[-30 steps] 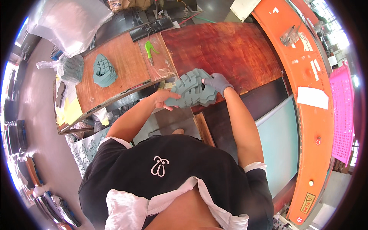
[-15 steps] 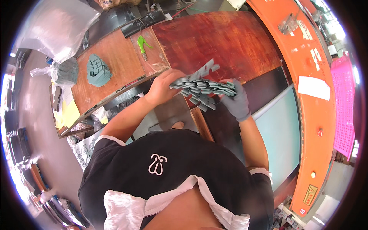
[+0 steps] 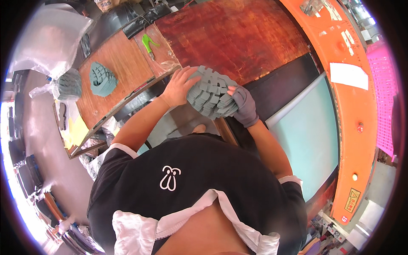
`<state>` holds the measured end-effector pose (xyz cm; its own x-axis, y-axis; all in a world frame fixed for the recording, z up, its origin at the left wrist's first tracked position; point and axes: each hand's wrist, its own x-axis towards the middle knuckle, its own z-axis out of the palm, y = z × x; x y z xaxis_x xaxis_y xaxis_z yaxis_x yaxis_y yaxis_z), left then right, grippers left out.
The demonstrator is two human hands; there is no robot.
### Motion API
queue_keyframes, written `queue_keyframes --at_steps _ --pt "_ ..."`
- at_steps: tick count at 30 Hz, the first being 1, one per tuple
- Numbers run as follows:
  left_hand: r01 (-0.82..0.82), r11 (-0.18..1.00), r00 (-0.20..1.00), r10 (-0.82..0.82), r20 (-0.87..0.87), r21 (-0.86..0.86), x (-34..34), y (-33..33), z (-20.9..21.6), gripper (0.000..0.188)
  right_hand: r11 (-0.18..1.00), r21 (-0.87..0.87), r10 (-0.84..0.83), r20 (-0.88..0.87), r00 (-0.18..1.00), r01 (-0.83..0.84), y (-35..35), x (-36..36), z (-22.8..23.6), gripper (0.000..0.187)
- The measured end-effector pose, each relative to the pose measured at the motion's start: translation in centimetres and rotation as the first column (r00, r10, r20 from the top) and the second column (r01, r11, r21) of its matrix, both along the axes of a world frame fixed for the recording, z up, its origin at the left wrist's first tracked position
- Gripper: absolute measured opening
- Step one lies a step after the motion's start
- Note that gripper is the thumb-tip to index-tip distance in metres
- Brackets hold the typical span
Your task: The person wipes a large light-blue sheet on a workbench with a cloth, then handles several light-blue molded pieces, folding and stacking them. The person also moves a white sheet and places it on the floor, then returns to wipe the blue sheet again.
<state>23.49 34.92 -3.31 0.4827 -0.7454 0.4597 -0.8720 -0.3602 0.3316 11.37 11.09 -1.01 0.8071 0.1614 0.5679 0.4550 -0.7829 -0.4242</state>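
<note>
A thick stack of grey-green cut pieces with notched edges [image 3: 210, 91] is held between my two hands, above the gap in front of the tables. My left hand [image 3: 178, 87] is bare and presses on the stack's left side, its fingers stretched along the edge. My right hand [image 3: 245, 106], in a grey glove with bare fingertips, grips the right end, fingers bent over the pieces. A similar grey-green stack [image 3: 102, 79] lies on the wooden table to the left. Beside that, another grey-green bundle [image 3: 70, 85] is partly wrapped in clear plastic.
A green air blow gun [image 3: 148, 44] lies on the wooden table [image 3: 123, 55]. Beyond my hands is a reddish-brown board [image 3: 233, 34]. An orange machine beam [image 3: 350, 114] runs along the right, with a pink basket [image 3: 383, 97] behind it. Clear plastic sheeting [image 3: 46, 40] hangs at far left.
The stack, fanned out and seen edge-on before, has turned to show its notched faces and is more compact. My right hand has come left, closer to my left hand.
</note>
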Motion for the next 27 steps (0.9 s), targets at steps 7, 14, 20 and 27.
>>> queue_keyframes --at_steps 7,14,20,27 --pt "0.116 0.969 0.82 -0.217 -0.53 -0.216 0.6 -0.3 3.8 0.046 0.886 0.411 -0.025 -0.422 0.906 0.216 -2.5 -0.2 4.7 0.032" --pt "0.038 0.989 0.734 0.071 -0.675 0.144 1.4 -3.3 3.4 0.055 0.648 0.638 0.12 -0.626 0.771 0.417 -3.0 1.2 0.8 0.051" --pt "-0.058 0.986 0.73 0.15 -0.667 0.158 0.4 -3.0 4.2 0.048 0.84 0.45 -0.059 -0.478 0.876 0.302 -3.3 0.4 1.6 0.042" --pt "0.106 0.992 0.957 -0.122 -0.263 -0.074 -0.4 -2.5 1.1 0.039 0.688 0.649 0.083 -0.514 0.854 0.324 -2.8 -1.6 0.3 0.037"
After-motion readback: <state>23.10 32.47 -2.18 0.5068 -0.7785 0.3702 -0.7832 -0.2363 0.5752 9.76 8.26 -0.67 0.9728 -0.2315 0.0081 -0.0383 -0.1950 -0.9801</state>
